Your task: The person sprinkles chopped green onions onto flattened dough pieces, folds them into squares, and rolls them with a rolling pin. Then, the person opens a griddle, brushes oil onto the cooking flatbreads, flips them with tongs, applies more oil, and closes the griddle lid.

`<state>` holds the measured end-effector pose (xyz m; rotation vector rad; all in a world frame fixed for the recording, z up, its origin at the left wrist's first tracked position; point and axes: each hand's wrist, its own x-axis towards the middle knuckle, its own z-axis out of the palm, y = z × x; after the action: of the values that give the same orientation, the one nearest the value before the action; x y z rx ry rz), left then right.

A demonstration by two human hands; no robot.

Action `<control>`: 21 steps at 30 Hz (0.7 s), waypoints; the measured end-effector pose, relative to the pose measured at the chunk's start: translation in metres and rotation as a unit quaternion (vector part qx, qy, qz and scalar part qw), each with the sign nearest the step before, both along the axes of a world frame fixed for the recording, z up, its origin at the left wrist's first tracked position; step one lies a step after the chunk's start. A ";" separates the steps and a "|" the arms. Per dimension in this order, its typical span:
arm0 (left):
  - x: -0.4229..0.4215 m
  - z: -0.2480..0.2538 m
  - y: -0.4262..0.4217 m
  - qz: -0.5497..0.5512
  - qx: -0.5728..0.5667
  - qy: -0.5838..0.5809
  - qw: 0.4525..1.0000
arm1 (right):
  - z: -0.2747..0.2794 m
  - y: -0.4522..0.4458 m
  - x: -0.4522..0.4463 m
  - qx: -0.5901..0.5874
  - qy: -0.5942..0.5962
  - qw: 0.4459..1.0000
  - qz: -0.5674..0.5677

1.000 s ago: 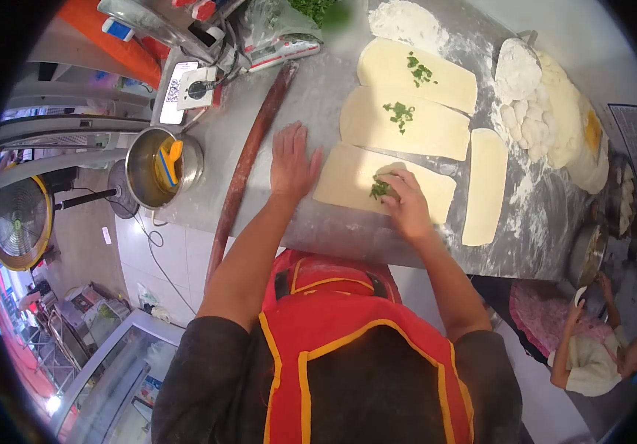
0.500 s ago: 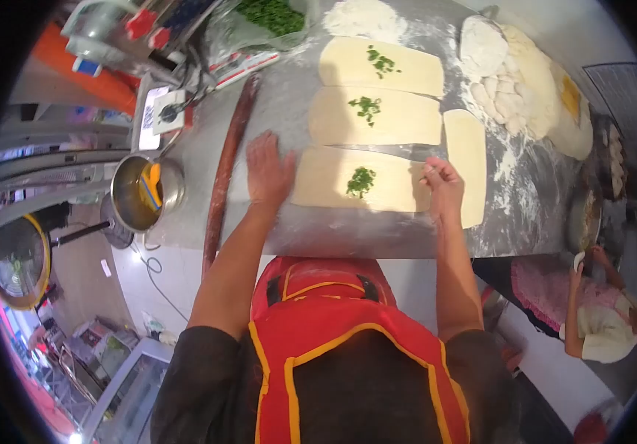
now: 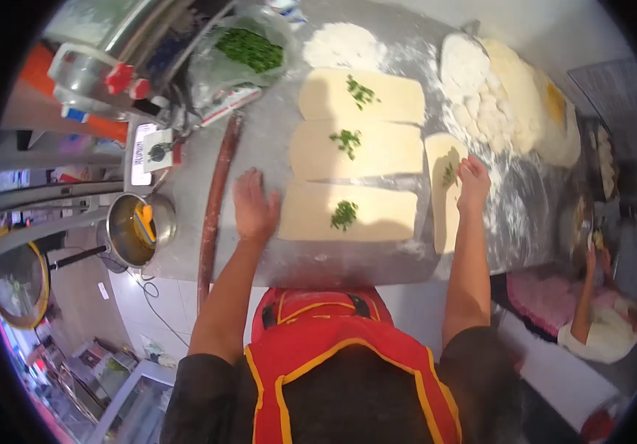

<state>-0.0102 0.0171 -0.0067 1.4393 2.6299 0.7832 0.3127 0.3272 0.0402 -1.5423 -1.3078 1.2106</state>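
My left hand lies flat with its fingers spread on the metal table, between the rolling pin and the nearest dough sheet. Over the right edge of the narrow upright dough strip is my right hand, its fingers pressed together; what they hold, if anything, is hidden. Chopped greens lie on that strip beside the fingers. The middle dough sheet and the far dough sheet each bear a small heap of greens, as does the nearest one.
A bag of chopped greens stands at the back left, near a power socket. The metal pot holds a yellow-handled tool. Flour and a large dough mass lie at the back. A co-worker is at the right.
My right hand has moved from the nearest sheet's greens rightward to the narrow strip, where greens now show. My left hand still rests on the table. The view has shifted.
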 end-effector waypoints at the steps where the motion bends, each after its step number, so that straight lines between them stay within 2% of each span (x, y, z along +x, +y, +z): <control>1: -0.001 0.005 0.002 0.010 -0.041 -0.023 0.999 | 0.004 0.007 -0.015 -0.024 0.079 0.997 -0.001; 3: 0.000 0.008 0.001 0.010 -0.026 -0.036 0.999 | 0.021 0.014 -0.067 -0.064 0.199 0.977 0.034; 6: 0.001 0.006 -0.001 0.016 -0.010 -0.032 0.999 | 0.075 -0.017 -0.184 -0.018 0.165 0.966 0.198; 8: 0.002 0.003 0.000 0.019 -0.009 -0.032 0.999 | 0.074 -0.027 -0.252 0.059 0.130 0.916 0.374; 10: 0.000 0.001 0.000 0.020 -0.013 -0.040 0.999 | 0.075 -0.046 -0.318 0.189 -0.003 0.875 0.446; 12: -0.002 0.003 0.000 0.016 -0.025 -0.045 0.999 | 0.044 -0.041 -0.374 0.289 -0.052 0.841 0.455; 15: -0.003 0.006 0.000 0.010 -0.039 -0.041 0.998 | 0.027 -0.034 -0.431 0.375 -0.112 0.827 0.404; 18: -0.007 0.010 0.001 0.007 -0.058 -0.071 0.996 | 0.025 -0.036 -0.463 0.334 -0.207 0.818 0.420; 21: -0.004 0.007 0.000 0.015 -0.046 -0.078 0.996 | 0.004 -0.026 -0.479 0.375 -0.240 0.774 0.450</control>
<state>-0.0140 0.0176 0.0001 1.2656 2.5396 0.7349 -0.1668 0.3008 0.0440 -0.5865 -2.6437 0.5697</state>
